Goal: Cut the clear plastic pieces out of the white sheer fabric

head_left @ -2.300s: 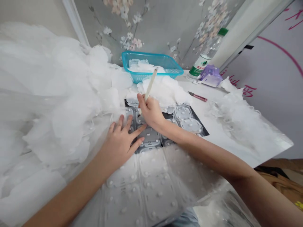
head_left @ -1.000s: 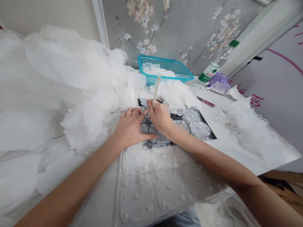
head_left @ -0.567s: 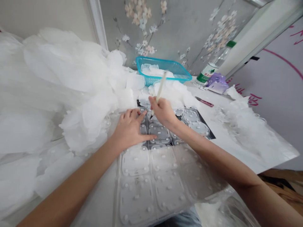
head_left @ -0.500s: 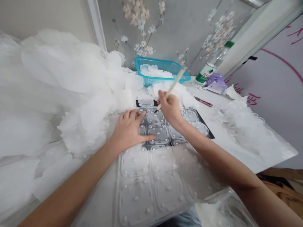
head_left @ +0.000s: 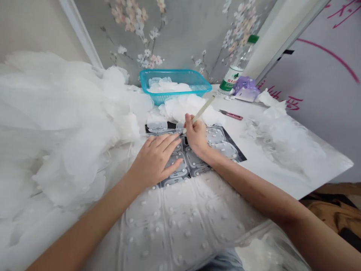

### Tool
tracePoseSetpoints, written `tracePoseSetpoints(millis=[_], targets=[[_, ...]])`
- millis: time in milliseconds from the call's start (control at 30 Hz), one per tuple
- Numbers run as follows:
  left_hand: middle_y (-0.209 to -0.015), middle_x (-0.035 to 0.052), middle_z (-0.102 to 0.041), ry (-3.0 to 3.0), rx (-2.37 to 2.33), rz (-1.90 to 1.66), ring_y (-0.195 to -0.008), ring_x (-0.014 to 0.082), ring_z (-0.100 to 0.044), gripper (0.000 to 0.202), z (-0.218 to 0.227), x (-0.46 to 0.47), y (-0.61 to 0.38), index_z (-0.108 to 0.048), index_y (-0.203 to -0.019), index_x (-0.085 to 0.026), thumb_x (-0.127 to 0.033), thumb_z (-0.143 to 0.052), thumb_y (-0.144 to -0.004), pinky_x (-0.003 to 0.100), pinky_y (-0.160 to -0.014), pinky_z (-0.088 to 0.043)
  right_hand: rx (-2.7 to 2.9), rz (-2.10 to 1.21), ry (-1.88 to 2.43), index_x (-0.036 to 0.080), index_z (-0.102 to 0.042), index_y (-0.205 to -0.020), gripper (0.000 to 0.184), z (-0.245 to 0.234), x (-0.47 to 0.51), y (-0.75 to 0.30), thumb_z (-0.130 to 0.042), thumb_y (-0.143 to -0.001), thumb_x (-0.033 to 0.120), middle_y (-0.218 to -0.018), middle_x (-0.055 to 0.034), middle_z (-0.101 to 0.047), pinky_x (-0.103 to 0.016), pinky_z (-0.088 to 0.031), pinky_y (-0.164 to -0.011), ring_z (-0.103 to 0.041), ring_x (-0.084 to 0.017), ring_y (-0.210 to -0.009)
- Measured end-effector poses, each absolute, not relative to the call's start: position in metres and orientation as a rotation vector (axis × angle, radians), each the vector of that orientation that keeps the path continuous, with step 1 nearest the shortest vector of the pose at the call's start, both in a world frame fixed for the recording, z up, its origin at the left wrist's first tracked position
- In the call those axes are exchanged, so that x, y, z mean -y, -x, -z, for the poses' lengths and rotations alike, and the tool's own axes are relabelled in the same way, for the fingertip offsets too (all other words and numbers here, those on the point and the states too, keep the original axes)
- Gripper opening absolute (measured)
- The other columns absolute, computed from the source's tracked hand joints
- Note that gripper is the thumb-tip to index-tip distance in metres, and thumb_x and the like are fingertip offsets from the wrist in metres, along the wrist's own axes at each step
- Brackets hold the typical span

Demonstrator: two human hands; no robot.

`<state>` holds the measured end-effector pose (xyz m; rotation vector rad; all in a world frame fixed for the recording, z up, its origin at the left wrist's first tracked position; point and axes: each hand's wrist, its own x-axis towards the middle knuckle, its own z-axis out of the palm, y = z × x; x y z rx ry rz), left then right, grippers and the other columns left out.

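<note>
My right hand [head_left: 196, 137] pinches a slim cream-handled craft knife [head_left: 202, 112], its tip low against the sheet near my left fingertips. My left hand [head_left: 153, 160] lies flat and holds nothing, pressing on a transparent plastic sheet of rounded panels dotted with white pearl beads [head_left: 180, 222]. Under that sheet's far part is a black backing sheet [head_left: 225, 141]. The knife tip is partly hidden by my fingers. Billowing white tulle [head_left: 70, 113] heaps up against my left forearm.
A turquoise plastic basket [head_left: 175, 73] holds white pieces at the back. Behind it stand a water bottle [head_left: 235, 71] and a purple packet [head_left: 246, 87]. A small red-handled tool [head_left: 231, 114] lies on the white tabletop [head_left: 296, 177], with more tulle [head_left: 282, 145] at right.
The view has shifted, moving the scene left and down. The knife now leans further right with its tip lower, and my left fingers have slid onto the panels.
</note>
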<state>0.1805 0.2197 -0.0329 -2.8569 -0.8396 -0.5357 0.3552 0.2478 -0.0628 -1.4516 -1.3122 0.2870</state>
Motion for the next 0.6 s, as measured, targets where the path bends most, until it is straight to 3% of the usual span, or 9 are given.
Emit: tracePoseSetpoints(millis=[267,600], targets=[[-0.146,0.0102,-0.039,3.047,0.926,0.221,-0.133,0.0286,-0.034,0.052,0.051,-0.24,-0.193,-0.047,-0.132,-0.013,-0.046,-0.036,-0.093,0.045,-0.103,-0.035,1.381,-0.354,1.43,0.02,-0.036,-0.061,0.043,0.063,-0.251,-0.357,-0.031,-0.094,0.047,-0.047,0.0061,-0.035,-0.023,-0.028,-0.05,-0.036,-0.008,-0.045],[-0.139,0.0081,-0.048,3.074,0.959,0.267,-0.127,0.0321,-0.038,0.046,0.049,-0.24,-0.196,-0.052,-0.124,-0.019,-0.047,-0.045,-0.088,0.049,-0.098,-0.039,1.553,-0.318,1.488,0.02,-0.037,-0.063,0.036,0.054,-0.244,-0.352,-0.034,-0.096,0.035,-0.049,0.0056,-0.037,-0.023,-0.029,-0.052,-0.037,-0.008,-0.046]])
